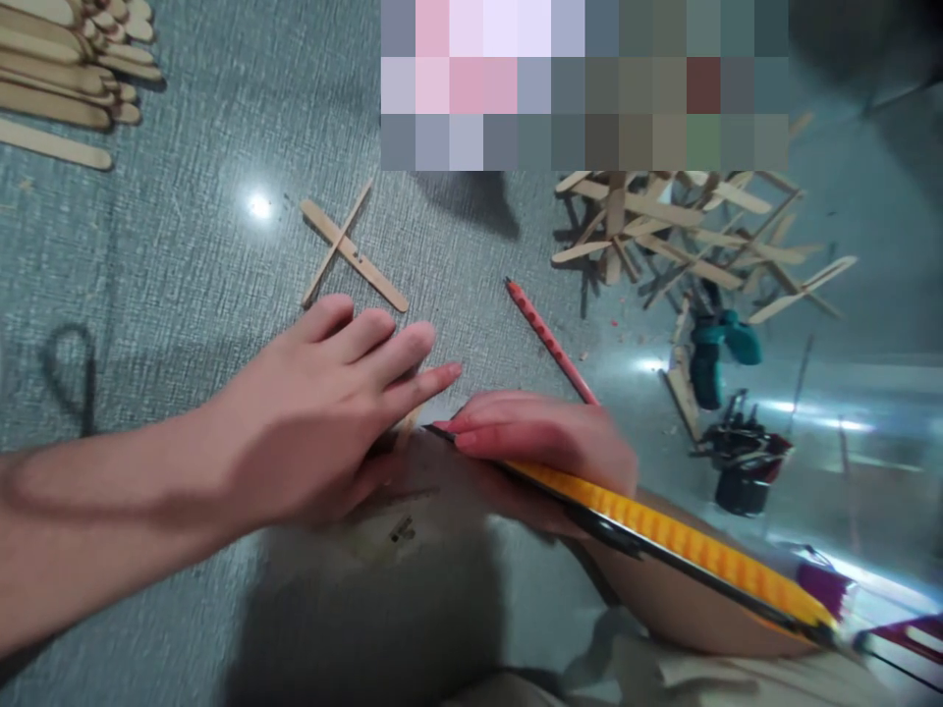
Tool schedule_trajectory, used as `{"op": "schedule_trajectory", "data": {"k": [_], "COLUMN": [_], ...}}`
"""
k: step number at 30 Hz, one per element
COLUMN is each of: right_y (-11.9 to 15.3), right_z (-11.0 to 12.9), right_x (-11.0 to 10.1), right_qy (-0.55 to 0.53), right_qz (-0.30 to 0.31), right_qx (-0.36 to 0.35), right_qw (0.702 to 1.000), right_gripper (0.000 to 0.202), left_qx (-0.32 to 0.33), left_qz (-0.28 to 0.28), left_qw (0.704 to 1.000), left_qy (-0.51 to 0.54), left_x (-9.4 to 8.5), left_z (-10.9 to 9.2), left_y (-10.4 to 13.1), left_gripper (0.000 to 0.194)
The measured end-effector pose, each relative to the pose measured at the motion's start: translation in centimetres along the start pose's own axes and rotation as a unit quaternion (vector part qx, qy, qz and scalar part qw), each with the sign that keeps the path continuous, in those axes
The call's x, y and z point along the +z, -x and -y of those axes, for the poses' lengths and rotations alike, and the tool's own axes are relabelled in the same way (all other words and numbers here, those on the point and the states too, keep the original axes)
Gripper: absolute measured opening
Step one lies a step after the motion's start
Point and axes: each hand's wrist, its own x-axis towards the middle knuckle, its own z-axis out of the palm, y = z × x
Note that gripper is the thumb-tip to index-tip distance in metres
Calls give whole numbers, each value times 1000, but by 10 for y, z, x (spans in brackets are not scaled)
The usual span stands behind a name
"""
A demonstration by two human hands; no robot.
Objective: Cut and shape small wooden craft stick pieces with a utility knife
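My left hand (331, 403) is closed on a small wooden stick (407, 428), whose end shows below the index finger. From the right, my right hand (545, 442) grips a yellow-and-black cutter knife (663, 540), its dark tip reaching the stick. The knife's long body slants down to the lower right. Just above my left hand lie two crossed wooden sticks (368, 270), one with small dark marks. A red pencil (549, 339) rests on the table above my right hand.
Popsicle sticks (55, 93) are stacked at the upper left of the grey table (169, 344). A loose stick structure (663, 211) stands at the upper right. Below it are a teal-handled tool (707, 358) and a dark holder (743, 486). Purple items (829, 589) sit lower right.
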Motion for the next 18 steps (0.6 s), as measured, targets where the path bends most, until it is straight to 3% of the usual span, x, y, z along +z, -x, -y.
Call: {"op": "schedule_trajectory", "data": {"k": [7, 12, 13, 15, 18], "right_y": [-4, 2, 3, 7, 11], "right_z": [0, -4, -5, -5, -4], "right_x": [4, 3, 3, 2, 1], "right_qy": [-5, 5, 13, 21, 23], "right_qz": [-7, -67, -71, -83, -93], "right_qx": [-22, -24, -29, -39, -17], "right_qw": [1000, 997, 997, 996, 995], "right_gripper": [20, 23, 24, 25, 23], "left_qx": [17, -41, -66, -92, -61], "left_qz": [2, -27, -36, -44, -12], "left_qw": [999, 992, 990, 990, 997], "left_qy": [51, 119, 117, 92, 35], "left_x": [3, -9, -12, -16, -20], "left_z": [6, 0, -3, -12, -23], "left_y": [-2, -4, -3, -1, 5], "left_gripper": [57, 25, 17, 22, 16]}}
